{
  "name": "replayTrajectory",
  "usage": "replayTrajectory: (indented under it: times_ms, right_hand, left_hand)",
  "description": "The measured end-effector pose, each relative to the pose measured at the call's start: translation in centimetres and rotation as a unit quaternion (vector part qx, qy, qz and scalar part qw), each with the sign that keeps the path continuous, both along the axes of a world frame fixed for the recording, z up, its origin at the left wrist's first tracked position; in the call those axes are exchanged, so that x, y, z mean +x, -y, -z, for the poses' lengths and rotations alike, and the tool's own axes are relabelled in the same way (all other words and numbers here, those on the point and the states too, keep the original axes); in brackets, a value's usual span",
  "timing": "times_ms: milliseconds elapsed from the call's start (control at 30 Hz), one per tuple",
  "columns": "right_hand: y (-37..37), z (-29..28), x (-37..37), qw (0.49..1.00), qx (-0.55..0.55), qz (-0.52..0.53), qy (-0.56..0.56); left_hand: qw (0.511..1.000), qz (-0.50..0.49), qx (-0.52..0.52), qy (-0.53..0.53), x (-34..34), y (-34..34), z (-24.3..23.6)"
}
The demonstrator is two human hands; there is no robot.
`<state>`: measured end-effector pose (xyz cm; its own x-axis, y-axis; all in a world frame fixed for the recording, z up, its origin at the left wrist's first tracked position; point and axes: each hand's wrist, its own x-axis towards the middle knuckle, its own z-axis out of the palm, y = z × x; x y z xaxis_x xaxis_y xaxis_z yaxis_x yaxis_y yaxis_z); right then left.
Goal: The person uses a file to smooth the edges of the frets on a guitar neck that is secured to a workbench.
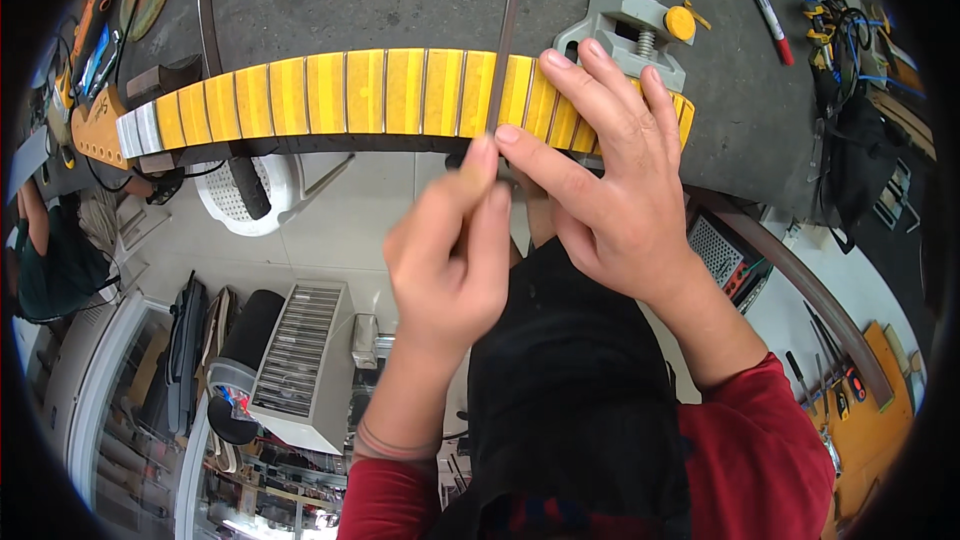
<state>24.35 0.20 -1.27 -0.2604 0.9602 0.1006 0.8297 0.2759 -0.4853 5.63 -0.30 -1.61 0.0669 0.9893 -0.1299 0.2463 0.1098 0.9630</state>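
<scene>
The left hand (pixel 447 255) pinches a slim file (pixel 503 50) across the yellow-taped guitar neck (pixel 325 90), tip jutting beyond its far edge over open desk (pixel 440 2), the right hand (pixel 628 175) spreading wide fingers.

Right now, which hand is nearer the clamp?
Right. The right hand lies on the neck, close beside the clamp; the left hand is farther off, lower left, holding the file.

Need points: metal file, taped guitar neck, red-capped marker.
Metal file (pixel 503 47): head view, middle of its shaft, above the left hand (pixel 445 260).
Taped guitar neck (pixel 365 92): head view, yellow-covered fretted face.
Red-capped marker (pixel 764 12): head view, white barrel.
</scene>
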Motion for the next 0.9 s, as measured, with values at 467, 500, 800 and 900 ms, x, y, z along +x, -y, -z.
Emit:
replayTrajectory:
  times_ms: [467,500,800,900]
  right_hand:
    - [0.2,0.2,0.2,1.000,-0.001,0.001,0.001]
    - [0.3,0.2,0.2,1.000,-0.003,0.001,-0.001]
    - [0.3,0.3,0.3,1.000,0.007,-0.004,0.020]
    - [0.2,0.3,0.1,1.000,0.004,-0.003,0.005]
  left_hand:
    - [0.997,0.029,0.067,-0.024,0.4,-0.9,1.0]
    - [0.999,0.020,0.030,-0.016,0.1,0.1,0.5]
    - [0.991,0.035,0.115,-0.052,-0.6,1.6,1.7]
    - [0.995,0.027,0.094,-0.025,-0.5,0.8,1.7]
